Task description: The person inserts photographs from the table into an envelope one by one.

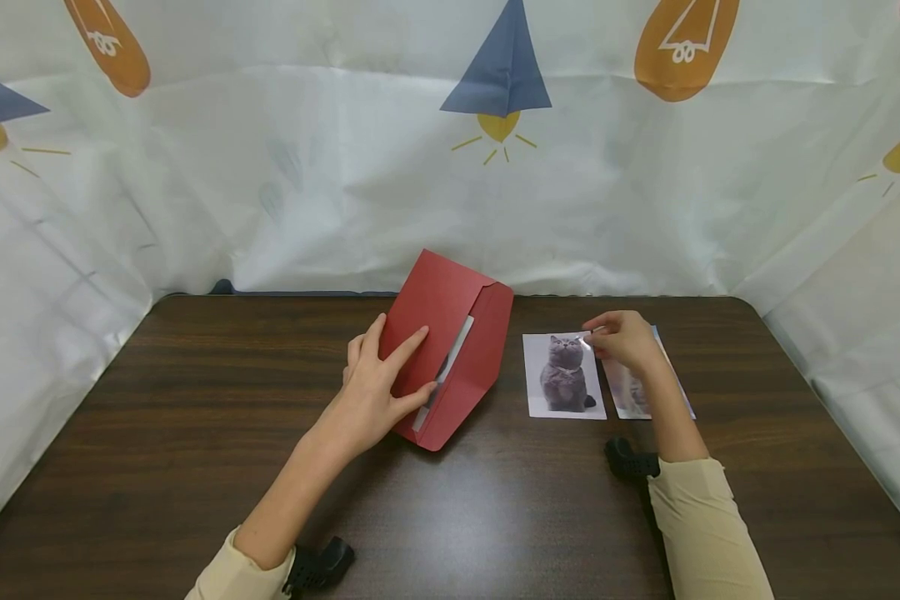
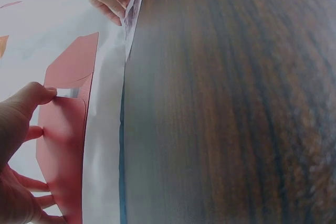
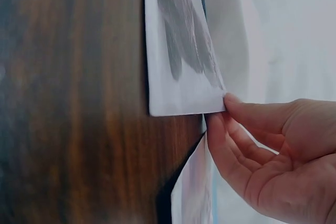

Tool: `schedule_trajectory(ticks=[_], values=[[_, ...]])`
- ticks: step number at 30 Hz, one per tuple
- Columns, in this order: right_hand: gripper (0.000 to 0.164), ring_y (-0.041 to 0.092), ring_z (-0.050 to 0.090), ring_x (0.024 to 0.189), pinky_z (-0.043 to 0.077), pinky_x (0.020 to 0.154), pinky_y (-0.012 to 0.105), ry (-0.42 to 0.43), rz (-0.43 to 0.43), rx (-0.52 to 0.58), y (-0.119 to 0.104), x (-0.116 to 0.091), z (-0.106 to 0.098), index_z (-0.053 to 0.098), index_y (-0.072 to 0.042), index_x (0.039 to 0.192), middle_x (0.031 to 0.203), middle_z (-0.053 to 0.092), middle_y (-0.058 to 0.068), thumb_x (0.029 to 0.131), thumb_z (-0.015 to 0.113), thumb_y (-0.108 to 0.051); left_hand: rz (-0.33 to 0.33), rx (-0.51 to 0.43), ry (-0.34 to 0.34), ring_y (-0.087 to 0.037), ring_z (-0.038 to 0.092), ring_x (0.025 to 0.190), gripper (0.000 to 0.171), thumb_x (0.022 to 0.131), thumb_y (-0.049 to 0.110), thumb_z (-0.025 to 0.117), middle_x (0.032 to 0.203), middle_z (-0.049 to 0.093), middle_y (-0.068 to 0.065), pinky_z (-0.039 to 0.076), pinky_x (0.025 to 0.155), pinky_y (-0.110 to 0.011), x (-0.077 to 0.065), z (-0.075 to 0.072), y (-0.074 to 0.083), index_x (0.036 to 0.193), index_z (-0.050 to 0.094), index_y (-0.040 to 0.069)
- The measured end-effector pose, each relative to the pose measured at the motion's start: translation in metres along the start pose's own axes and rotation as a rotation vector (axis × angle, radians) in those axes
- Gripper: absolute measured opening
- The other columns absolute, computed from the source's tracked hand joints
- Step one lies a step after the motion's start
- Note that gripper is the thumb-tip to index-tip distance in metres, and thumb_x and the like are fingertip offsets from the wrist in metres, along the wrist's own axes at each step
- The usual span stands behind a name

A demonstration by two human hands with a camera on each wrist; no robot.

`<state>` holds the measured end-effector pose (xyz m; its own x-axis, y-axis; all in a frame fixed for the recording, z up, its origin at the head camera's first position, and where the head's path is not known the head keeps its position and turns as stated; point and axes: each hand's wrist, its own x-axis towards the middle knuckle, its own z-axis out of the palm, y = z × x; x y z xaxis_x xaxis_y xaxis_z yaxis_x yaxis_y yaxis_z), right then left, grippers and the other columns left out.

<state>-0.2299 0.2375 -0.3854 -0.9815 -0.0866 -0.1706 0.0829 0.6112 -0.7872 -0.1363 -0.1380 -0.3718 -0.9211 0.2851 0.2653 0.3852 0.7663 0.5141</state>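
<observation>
Your L hand [image 1: 371, 387] has the red, angular flat paper envelope [image 1: 438, 292], L of ctr at the far part of the table. Fingers spread & gripping it: index on the face, thumb at the slot beside the flap [image 1: 480, 367]; can't tell if the other fingertips go round the edge. Env. sits tilted, flap side to the R, top corner showing past the table's far edge; in L wrist view it's up off the tabletop. A white-and-grey flat insert [image 1: 461, 337] shows in the slot.

Your R hand [image 1: 622, 340] pinches the white rectangular photo card w/ a grey seated cat [image 1: 565, 379], thumb + fingers at its upper R corner. Card is R of the env., apart from it; can't tell how much of it touches the table. Just R of that, a second pale photo card w/ a blue edge [image 1: 630, 396], partly hidden by your R hand & forearm; its pic is unclear.

Also: dark brown wood-grain table [image 1: 157, 417], pale yellow sleeves [image 1: 708, 525] on both arms, black device [image 1: 630, 461] at R wrist & another black device [image 1: 322, 565] at L wrist. White cloth backdrop [image 1: 330, 183] behind, printed w/ blue-and-yellow lamps [image 1: 498, 75] & orange bulb shapes [image 1: 686, 62].
</observation>
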Motion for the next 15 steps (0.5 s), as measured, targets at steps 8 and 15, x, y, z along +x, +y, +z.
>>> schedule_trajectory(ticks=[8, 15], values=[[0.031, 0.014, 0.070, 0.079, 0.062, 0.074, 0.030, -0.007, -0.014, 0.022, -0.0004, -0.0018, -0.0022, 0.063, 0.016, 0.127, 0.114, 0.072, 0.031, 0.105, 0.064, -0.006, 0.001, -0.003, 0.003, -0.052, 0.028, 0.144, 0.068, 0.094, 0.020, 0.082, 0.167, 0.022, -0.032, 0.045, 0.100, -0.075, 0.0000, -0.0003, -0.0004, 0.155, 0.054, 0.015], [0.031, 0.012, 0.069, 0.079, 0.062, 0.073, 0.028, -0.012, -0.023, 0.033, -0.0017, -0.0036, -0.0053, 0.063, 0.016, 0.127, 0.109, 0.072, 0.028, 0.105, 0.063, -0.006, 0.001, 0.000, 0.007, -0.053, 0.028, 0.144, 0.068, 0.093, 0.020, 0.082, 0.166, 0.023, -0.032, 0.045, 0.100, -0.074, 0.0003, -0.0006, -0.0006, 0.155, 0.054, 0.014]])
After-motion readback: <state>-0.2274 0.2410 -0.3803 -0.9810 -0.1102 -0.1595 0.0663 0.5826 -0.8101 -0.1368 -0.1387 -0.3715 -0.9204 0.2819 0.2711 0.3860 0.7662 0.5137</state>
